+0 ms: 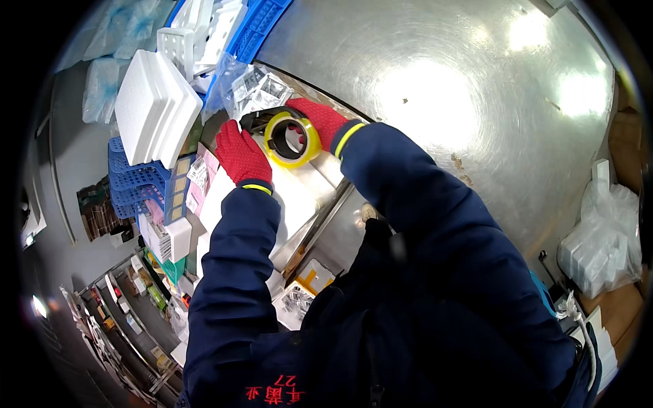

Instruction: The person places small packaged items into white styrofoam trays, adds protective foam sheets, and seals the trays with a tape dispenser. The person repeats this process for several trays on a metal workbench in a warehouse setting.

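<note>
A tape dispenser with a roll of yellow packing tape is over the far end of a white box or slab. My right hand, in a red knit glove, grips the dispenser from its right side, with some fingers hidden behind the roll. On the left, my left hand, also gloved in red, lies flat with its fingers stretched toward the dispenser's black end. It rests on the white surface beside the roll. Just beyond both hands lie clear plastic bags with silvery packets.
White foam lids stand stacked at the left, above blue plastic baskets. A blue crate holds white foam trays. A broad metal table spreads to the right, with a plastic-wrapped bundle by its edge.
</note>
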### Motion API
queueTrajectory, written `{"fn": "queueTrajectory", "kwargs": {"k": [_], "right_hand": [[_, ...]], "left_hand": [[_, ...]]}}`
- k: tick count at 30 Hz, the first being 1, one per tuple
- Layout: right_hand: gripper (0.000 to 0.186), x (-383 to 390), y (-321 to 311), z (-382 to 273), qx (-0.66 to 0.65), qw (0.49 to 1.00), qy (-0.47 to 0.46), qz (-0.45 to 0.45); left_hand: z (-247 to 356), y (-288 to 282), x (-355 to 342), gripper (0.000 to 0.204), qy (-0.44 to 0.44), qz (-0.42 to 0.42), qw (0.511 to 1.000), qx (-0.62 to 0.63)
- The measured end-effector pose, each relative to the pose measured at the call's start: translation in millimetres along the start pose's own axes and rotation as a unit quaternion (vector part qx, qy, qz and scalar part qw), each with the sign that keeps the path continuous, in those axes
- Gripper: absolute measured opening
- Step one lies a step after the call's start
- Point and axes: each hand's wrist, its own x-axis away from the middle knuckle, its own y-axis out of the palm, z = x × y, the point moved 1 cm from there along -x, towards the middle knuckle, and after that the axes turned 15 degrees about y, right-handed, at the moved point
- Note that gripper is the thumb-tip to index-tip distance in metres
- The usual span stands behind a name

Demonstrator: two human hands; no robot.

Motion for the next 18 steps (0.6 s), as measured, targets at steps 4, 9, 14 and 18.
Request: {"fn": "queueTrajectory", "kwargs": {"k": [4,9,14,18], "right_hand": [[0.057,60.3,-12.0,22.5,-0.055,0.993,-0.091,0.042],[0.029,179.6,-27.1,37.3,-0.546,0.758,0.333,-0.13],[0.035,268.7,-16.6,50.2,-0.17,0.985,0.038,-0.007],[0.031,294.4,-2.5,61.0,-0.276,0.946,0.165,-0.045]], "left_hand": [[-4.2,-2.0,4.2,0.033,-0.003,-0.048,0.999,0.014],[0.2,-4.1,-2.5,0.03,0.058,-0.02,0.998,-0.001],[-1.0,-5.9,-2.4,0.028,0.083,-0.014,0.996,0.006],[3.3,-8.8,-8.5,0.028,0.094,-0.028,0.993,0.069]]}}
